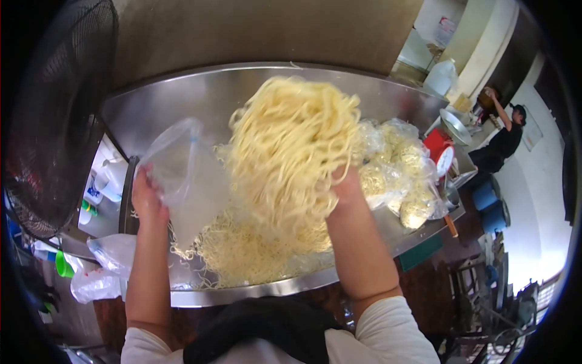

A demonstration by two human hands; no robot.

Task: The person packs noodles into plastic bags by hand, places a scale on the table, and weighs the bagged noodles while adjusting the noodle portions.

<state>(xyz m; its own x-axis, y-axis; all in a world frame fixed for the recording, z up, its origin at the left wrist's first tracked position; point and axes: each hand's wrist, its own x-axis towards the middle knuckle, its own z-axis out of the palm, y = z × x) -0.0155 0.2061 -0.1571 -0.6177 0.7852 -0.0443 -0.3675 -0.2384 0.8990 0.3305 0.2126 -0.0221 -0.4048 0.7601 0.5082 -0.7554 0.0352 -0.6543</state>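
A large tangle of pale yellow noodles [294, 145] hangs raised in front of me, with my right hand [347, 185] behind its right side. Most of that hand's fingers are hidden by the strands, but it bears the bunch. At the left, my left hand [150, 195] grips the edge of a clear plastic bag [185, 167]. The bag's inside looks cloudy, with no noodles visible in it. Beneath both hands lies a spread-out heap of loose noodles [242, 258] on the steel table [182, 94].
Several filled bags of noodles [403, 164] are piled at the right. Beyond them stands a red dial scale [439, 148] with a metal pan [454, 125]. A large fan [57, 115] is at the left. A person in dark clothes [506, 139] stands far right.
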